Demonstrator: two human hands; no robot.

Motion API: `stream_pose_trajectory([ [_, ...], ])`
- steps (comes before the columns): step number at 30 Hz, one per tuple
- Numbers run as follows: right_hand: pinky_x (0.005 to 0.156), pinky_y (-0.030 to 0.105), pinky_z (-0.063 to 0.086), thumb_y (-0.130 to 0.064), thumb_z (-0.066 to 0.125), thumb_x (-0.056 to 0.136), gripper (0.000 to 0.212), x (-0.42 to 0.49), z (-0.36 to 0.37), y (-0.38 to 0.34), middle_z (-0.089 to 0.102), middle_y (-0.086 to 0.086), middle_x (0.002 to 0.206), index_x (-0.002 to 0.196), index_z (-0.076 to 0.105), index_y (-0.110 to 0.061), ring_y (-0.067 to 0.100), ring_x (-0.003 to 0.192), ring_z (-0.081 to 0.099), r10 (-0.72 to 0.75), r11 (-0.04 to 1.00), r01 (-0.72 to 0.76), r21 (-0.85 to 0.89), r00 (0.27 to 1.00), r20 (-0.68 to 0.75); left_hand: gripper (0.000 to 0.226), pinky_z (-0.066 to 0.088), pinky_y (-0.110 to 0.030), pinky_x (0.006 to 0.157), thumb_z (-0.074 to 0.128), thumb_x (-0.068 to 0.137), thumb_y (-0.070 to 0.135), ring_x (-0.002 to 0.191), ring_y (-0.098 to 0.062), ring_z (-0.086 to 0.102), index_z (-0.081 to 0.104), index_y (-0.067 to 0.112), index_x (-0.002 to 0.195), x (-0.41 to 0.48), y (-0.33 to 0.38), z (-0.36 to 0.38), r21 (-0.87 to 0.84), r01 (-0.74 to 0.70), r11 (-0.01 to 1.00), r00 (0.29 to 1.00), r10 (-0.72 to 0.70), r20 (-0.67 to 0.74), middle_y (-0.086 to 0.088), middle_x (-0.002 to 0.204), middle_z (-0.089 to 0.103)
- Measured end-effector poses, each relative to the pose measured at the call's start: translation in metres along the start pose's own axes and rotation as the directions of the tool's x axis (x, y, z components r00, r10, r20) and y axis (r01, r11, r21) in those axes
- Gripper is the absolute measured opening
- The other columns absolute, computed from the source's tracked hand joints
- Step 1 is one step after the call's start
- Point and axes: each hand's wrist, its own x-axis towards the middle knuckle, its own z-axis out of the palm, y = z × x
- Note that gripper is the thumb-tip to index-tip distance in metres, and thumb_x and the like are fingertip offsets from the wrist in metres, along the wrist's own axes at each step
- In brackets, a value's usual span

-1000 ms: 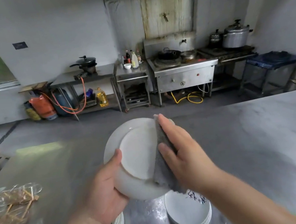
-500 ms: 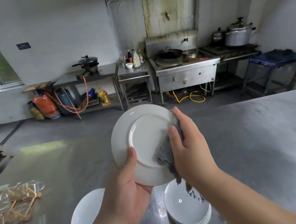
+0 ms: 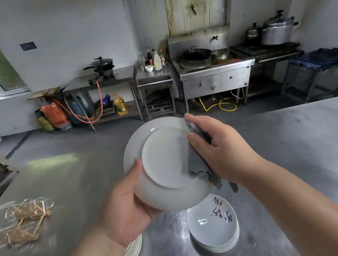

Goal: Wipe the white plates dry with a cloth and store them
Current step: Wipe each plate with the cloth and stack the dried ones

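Held tilted above the steel desk (image 3: 65, 180): round white ceramic plate (image 3: 163, 161), gripped at its lower edge by left hand (image 3: 126, 205); right hand (image 3: 218, 149) pinching grey cloth (image 3: 199, 166) against its right rim.

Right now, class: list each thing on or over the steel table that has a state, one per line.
White plate: held up, tilted, underside showing.
Grey cloth: pressed against plate's right rim.
Left hand: gripping plate.
Right hand: clutching cloth.
Right stack: face up, top plate scribbled.
Left stack: mostly hidden.
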Motion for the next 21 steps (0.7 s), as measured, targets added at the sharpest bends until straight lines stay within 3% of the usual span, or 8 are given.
stream_pose_trajectory([
  [3,0.111,-0.001,0.014,-0.025,0.052,0.108,0.051,-0.022,0.020,-0.001,0.040,-0.018,0.157,0.158,0.044,-0.017,-0.014,0.140,0.028,-0.009,1.000,0.008,0.024,1.000,0.003,0.046,0.060,-0.043,0.095,0.063,0.095,0.044,0.130,-0.029,0.065,0.073,0.016,0.131,0.001,-0.010,0.008,0.016,-0.029,0.999,0.996,0.030,-0.085,-0.015,0.141,0.066],
  [6,0.122,0.011,0.002,-0.042,0.037,0.108,0.066,-0.074,0.063,-0.017,-0.003,-0.024,0.170,0.166,0.010,-0.025,-0.010,0.153,-0.002,0.093,0.995,-0.090,0.040,0.991,-0.096,0.054,0.063,-0.040,0.087,0.059,0.097,0.046,0.124,-0.033,0.068,0.072,0.007,0.132,0.000,-0.026,0.013,-0.054,-0.025,0.998,0.989,0.017,-0.149,-0.020,0.138,0.067],
  [7,0.125,0.018,0.000,-0.045,0.033,0.106,0.070,-0.090,0.077,-0.023,-0.010,-0.020,0.171,0.164,0.000,-0.024,-0.003,0.157,-0.008,0.105,0.994,-0.102,0.029,0.987,-0.120,0.060,0.064,-0.039,0.085,0.058,0.094,0.051,0.122,-0.034,0.069,0.072,0.006,0.131,-0.001,-0.031,0.014,-0.075,0.009,0.997,0.987,-0.021,-0.161,-0.020,0.136,0.068],
  [9,0.129,0.029,0.003,-0.048,0.028,0.101,0.075,-0.106,0.093,-0.028,-0.014,-0.008,0.173,0.161,-0.008,-0.021,0.008,0.160,-0.011,0.138,0.990,-0.133,0.042,0.981,-0.137,0.066,0.065,-0.038,0.083,0.059,0.091,0.056,0.121,-0.033,0.070,0.072,0.006,0.132,0.000,-0.041,0.017,-0.060,0.044,0.997,0.980,-0.055,-0.190,-0.018,0.135,0.070],
  [11,0.128,0.026,0.004,-0.053,0.022,0.099,0.077,-0.090,0.085,-0.023,-0.016,-0.014,0.170,0.162,-0.011,-0.022,0.002,0.158,-0.014,0.178,0.984,-0.173,0.051,0.976,-0.123,0.063,0.063,-0.040,0.088,0.056,0.096,0.051,0.125,-0.035,0.067,0.065,0.005,0.139,0.005,-0.044,0.018,-0.059,-0.033,0.998,0.982,0.022,-0.186,-0.020,0.139,0.066],
  [14,0.127,0.022,0.011,-0.047,0.026,0.106,0.070,-0.046,0.055,-0.004,0.003,-0.025,0.167,0.167,0.007,-0.021,-0.004,0.156,0.000,0.263,0.964,-0.256,0.071,0.959,-0.109,0.058,0.060,-0.046,0.091,0.049,0.105,0.044,0.131,-0.040,0.061,0.056,0.006,0.147,0.011,-0.043,0.023,-0.020,-0.113,0.993,0.980,0.108,-0.168,-0.023,0.144,0.062],
  [17,0.128,0.027,0.013,-0.048,0.023,0.103,0.072,-0.040,0.050,-0.006,0.011,-0.011,0.174,0.167,0.013,-0.018,0.006,0.159,0.007,0.278,0.960,-0.272,0.066,0.952,-0.128,0.057,0.060,-0.045,0.095,0.051,0.105,0.045,0.131,-0.036,0.063,0.059,0.006,0.145,0.017,-0.048,0.030,-0.034,-0.094,0.995,0.980,0.087,-0.181,-0.022,0.143,0.063],
  [21,0.127,0.025,-0.005,-0.059,0.018,0.096,0.076,-0.093,0.088,-0.013,-0.015,-0.014,0.173,0.160,-0.013,-0.031,0.009,0.157,-0.022,0.292,0.956,-0.290,0.034,0.946,-0.141,0.066,0.055,-0.043,0.105,0.056,0.096,0.054,0.125,-0.031,0.068,0.065,0.004,0.139,0.019,-0.064,0.039,-0.047,0.006,0.999,0.974,-0.017,-0.226,-0.020,0.138,0.067],
])
